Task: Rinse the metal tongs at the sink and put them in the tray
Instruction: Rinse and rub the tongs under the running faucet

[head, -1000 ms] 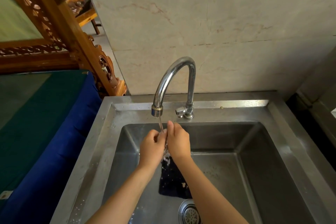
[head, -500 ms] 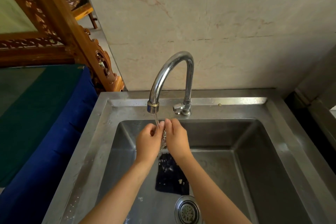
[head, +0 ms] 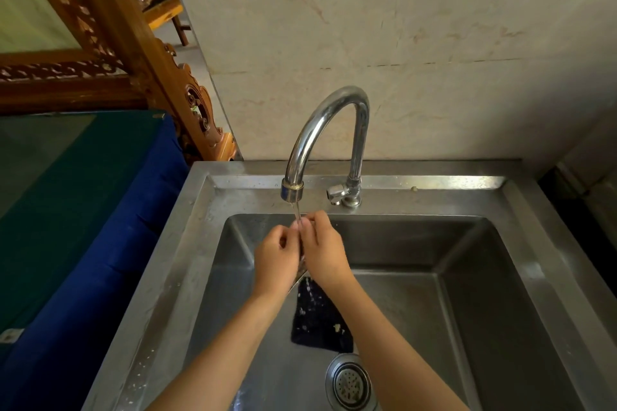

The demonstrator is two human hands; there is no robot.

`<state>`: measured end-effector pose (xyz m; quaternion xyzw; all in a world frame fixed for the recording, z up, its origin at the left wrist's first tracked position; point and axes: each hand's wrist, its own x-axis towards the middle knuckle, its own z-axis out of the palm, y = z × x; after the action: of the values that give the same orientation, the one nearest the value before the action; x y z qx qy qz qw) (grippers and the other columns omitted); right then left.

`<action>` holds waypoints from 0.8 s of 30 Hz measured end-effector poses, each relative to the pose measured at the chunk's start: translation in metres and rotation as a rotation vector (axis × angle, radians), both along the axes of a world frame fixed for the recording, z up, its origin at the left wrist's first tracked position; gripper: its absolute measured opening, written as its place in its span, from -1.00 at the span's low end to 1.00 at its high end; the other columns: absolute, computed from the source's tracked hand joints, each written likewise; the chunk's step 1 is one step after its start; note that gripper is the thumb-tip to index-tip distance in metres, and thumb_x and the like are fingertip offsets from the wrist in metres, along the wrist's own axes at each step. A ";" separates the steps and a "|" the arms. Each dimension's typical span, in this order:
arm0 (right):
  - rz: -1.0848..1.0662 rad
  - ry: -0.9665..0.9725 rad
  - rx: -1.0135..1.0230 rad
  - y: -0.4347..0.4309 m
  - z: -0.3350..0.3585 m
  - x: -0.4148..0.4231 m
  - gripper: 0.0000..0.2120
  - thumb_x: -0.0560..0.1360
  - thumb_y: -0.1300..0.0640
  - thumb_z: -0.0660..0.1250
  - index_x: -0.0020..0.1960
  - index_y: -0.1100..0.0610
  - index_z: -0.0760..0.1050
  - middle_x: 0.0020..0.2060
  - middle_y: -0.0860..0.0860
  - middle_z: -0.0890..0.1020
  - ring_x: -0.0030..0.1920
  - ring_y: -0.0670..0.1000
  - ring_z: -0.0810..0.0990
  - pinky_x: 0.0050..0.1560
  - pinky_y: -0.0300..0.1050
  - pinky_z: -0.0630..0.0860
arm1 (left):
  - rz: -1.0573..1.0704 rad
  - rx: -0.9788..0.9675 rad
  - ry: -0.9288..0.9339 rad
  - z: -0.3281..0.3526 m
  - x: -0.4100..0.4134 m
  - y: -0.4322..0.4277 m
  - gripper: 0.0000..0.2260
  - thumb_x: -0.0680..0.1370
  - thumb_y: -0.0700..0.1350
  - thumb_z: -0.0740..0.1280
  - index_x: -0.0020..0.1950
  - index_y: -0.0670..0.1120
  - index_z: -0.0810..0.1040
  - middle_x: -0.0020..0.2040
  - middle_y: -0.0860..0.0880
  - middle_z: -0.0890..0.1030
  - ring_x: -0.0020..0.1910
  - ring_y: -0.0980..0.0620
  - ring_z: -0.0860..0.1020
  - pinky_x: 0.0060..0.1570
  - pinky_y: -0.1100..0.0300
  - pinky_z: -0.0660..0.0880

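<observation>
Centre frame, under the faucet [head: 320, 123] stream: left grip [head: 277, 259] and right grip [head: 323, 252] pressed together, fingers curled round the metal tongs [head: 301, 272]. Only a sliver of metal shows between them, above the sink [head: 417, 240] basin.

Soft, even daylight lights the wall [head: 434, 43] behind the tap [head: 329, 130] fairly brightly. The sink [head: 197, 243] below it is dimmer, with its inner side to the right of the tap sunk in shade and the corner beyond that almost black. A white streak of glare runs along the tap's curve, and the rim at its foot shines pale. The wide lens bows the sink edges outward away from the tap, and the left hand [head: 277, 257], right hand [head: 322, 250] and tongs [head: 301, 272] under its spout look slightly soft.
</observation>
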<state>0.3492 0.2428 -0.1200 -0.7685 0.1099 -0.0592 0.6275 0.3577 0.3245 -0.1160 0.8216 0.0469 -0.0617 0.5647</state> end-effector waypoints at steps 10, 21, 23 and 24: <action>-0.215 0.060 -0.201 0.001 0.001 0.006 -0.66 0.61 -0.04 0.03 -0.29 0.06 0.34 -0.48 -0.06 0.45 -0.47 -0.09 0.41 -0.45 -0.17 0.33 | -0.139 -0.130 0.077 -0.005 -0.016 0.010 -0.93 0.55 0.01 0.27 -0.03 0.07 0.52 -0.18 -0.07 0.62 -0.26 0.02 0.57 -0.29 0.08 0.53; 0.139 -0.074 0.166 -0.015 -0.006 -0.012 -0.82 0.54 0.18 0.26 0.12 0.01 0.43 -0.18 -0.09 0.58 -0.20 -0.16 0.55 -0.17 -0.27 0.51 | 0.058 -0.286 0.181 0.005 -0.002 0.002 -0.72 0.58 0.10 0.19 -0.12 -0.04 0.57 -0.40 0.00 0.59 -0.55 0.14 0.50 -0.69 0.33 0.29; 0.048 -0.102 0.067 -0.013 -0.002 -0.010 -0.93 0.53 0.15 0.28 -0.06 -0.02 0.46 -0.34 -0.08 0.56 -0.35 -0.20 0.51 -0.32 -0.33 0.47 | 0.054 -0.245 0.171 0.006 -0.005 0.002 -0.73 0.60 0.08 0.14 -0.08 -0.02 0.56 -0.36 -0.06 0.58 -0.55 0.15 0.49 -0.69 0.32 0.29; -0.022 -0.115 0.014 -0.012 -0.001 -0.008 -0.86 0.53 0.13 0.27 -0.19 -0.04 0.43 -0.43 -0.10 0.50 -0.45 -0.22 0.45 -0.41 -0.36 0.40 | 0.028 -0.226 0.171 0.007 -0.007 0.003 -0.75 0.61 0.05 0.13 -0.05 -0.03 0.54 -0.36 -0.05 0.57 -0.56 0.17 0.48 -0.68 0.32 0.30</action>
<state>0.3415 0.2312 -0.1214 -0.7583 0.0825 -0.1097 0.6373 0.3508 0.3273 -0.1092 0.7438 0.0991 -0.1286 0.6484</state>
